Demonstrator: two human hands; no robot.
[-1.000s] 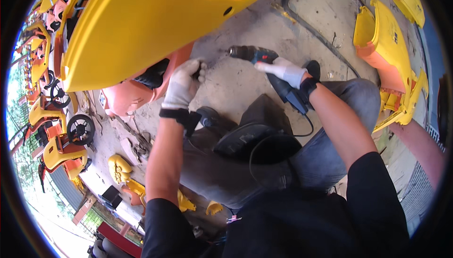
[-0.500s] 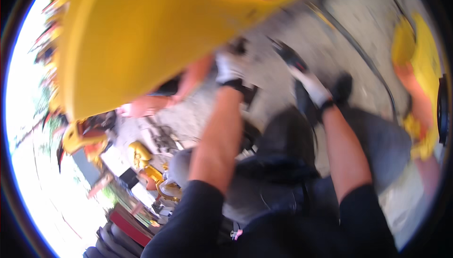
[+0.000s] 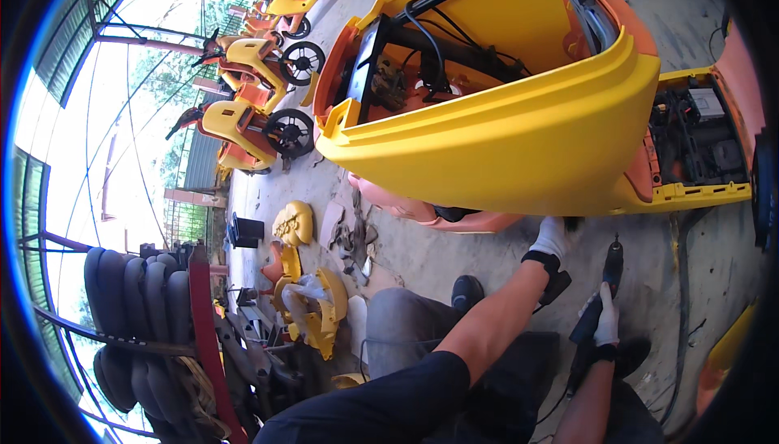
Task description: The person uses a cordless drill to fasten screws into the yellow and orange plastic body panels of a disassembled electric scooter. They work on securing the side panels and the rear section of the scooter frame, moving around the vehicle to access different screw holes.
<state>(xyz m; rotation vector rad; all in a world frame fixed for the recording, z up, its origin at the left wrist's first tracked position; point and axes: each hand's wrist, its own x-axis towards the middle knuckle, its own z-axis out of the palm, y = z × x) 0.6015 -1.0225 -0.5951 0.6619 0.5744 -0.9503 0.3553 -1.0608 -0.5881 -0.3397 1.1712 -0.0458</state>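
My right hand, in a white glove, is closed around a dark power drill with its bit pointing up and away over the floor. My left hand, also gloved, reaches up to the lower edge of a yellow scooter body. Its fingertips are at a dark spot under that edge, and I cannot make out what they touch. The body's upper side is open, with a black frame, cables and an orange inner panel showing.
At right, an open bay with black parts adjoins the yellow body. Several yellow scooters stand at far left. Loose yellow panels lie on the floor left of my knee. Black seats are stacked beside a red post.
My view has swung, so the yellow body now appears farther right and whole, and the blur has cleared. The drill remains in my right hand; my left hand is still by the body's lower edge.
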